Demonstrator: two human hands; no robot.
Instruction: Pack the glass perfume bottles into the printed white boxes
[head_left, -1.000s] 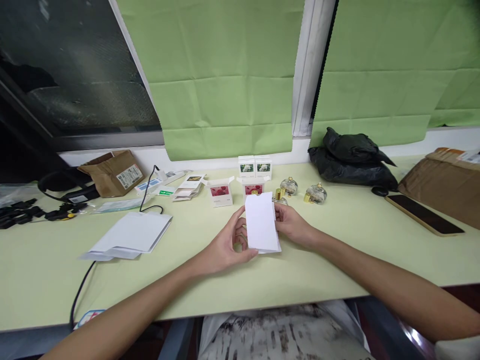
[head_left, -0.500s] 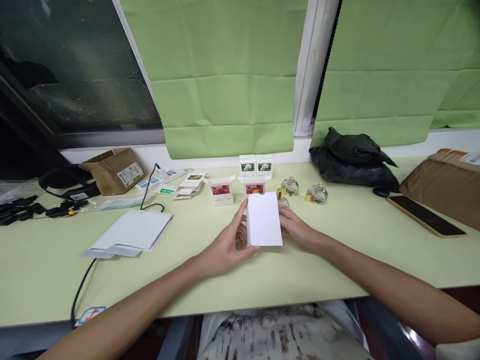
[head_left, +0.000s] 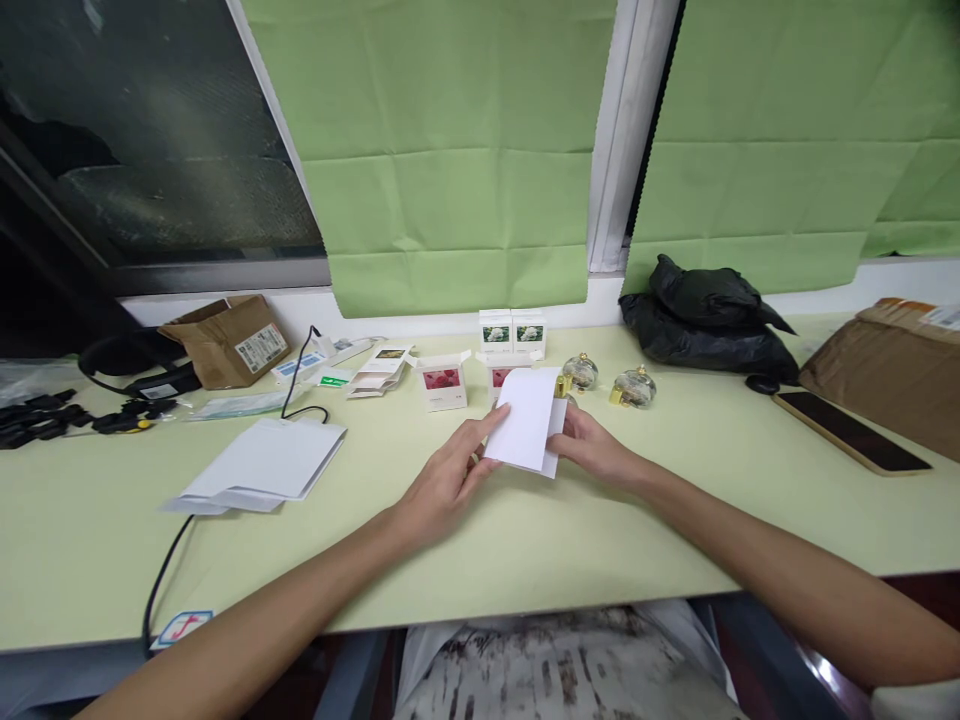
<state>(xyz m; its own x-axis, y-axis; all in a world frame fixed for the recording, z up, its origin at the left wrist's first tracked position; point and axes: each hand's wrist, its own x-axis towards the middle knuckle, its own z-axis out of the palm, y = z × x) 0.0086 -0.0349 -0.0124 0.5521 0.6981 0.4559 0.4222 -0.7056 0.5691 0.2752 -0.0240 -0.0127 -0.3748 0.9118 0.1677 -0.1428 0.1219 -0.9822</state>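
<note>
A folded sheet of white paper [head_left: 523,415] is held between my two hands above the table. My left hand [head_left: 450,470] grips its left edge, thumb below and fingers along the side. My right hand [head_left: 596,447] pinches the rear flap at the right, and its fingers are partly hidden behind the paper. Just beyond the paper stand two small white boxes with red pictures, one in plain view [head_left: 444,385] and one partly covered [head_left: 501,378]; their top flaps are open. Glass bottles with gold parts lie to the right, one farther back [head_left: 581,372] and another [head_left: 636,388] beside it.
Two white boxes with flower pictures [head_left: 513,332] stand against the wall. Folded white sheets [head_left: 262,465], a black cable and a brown carton [head_left: 225,342] are at left. Black plastic bags [head_left: 705,320], a phone [head_left: 851,430] and a brown parcel [head_left: 892,370] are at right.
The paper has tilted and its layers have spread apart, showing a rear flap at the right. My left hand has shifted slightly left and up, and my right thumb now shows on the flap.
</note>
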